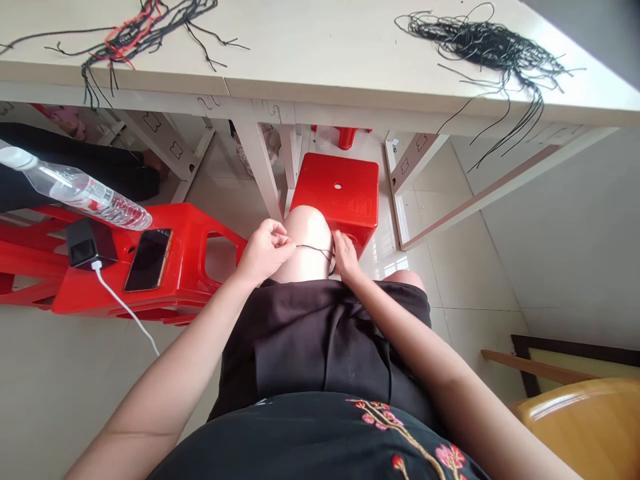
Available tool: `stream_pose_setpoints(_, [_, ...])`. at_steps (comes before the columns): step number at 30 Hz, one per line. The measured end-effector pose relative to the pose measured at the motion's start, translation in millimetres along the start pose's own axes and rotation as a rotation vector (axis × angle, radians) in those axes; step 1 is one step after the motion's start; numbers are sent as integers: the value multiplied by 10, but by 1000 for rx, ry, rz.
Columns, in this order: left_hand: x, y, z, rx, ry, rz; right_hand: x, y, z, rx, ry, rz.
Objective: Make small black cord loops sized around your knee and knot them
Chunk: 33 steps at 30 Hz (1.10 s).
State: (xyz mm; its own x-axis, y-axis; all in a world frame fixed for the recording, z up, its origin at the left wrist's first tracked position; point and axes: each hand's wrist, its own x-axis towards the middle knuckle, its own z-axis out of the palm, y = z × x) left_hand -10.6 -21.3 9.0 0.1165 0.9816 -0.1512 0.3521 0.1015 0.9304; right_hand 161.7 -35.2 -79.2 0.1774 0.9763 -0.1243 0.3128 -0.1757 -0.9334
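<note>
A thin black cord (pixel 314 249) runs across my bare knee, between my two hands. My left hand (pixel 270 250) pinches one end of it with thumb and fingertips, at the knee's left side. On the knee's right side, my right hand (pixel 345 255) is beside the cord, its fingers held close together and pointing away from me. The cord loops down near those fingers; whether they grip it is hidden. On the table ahead lie a bundle of black cords (pixel 493 50) at right and a bundle of black and red cords (pixel 143 33) at left.
The white table (pixel 310 53) spans the view ahead. A red stool (pixel 340 190) stands beyond my knee. On another red stool (pixel 185 267) at left are a water bottle (pixel 95 197), a phone (pixel 149 260) and a black charger box (pixel 87 241) with a white cable. A wooden chair (pixel 590 427) is at lower right.
</note>
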Motion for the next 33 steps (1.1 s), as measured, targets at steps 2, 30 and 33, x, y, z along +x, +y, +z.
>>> stream_pose_setpoints(2, [-64,-71,-33,-152,10,-46,-392,227,-10,-40,-68,24])
stream_pose_setpoints(30, [-312,27,20,264,-81,13,-388,-748,-184,-273,-255,-266])
stream_pose_setpoints(33, [-316,34,29,222,-53,23,-374,-816,-244,-302,-289,-270])
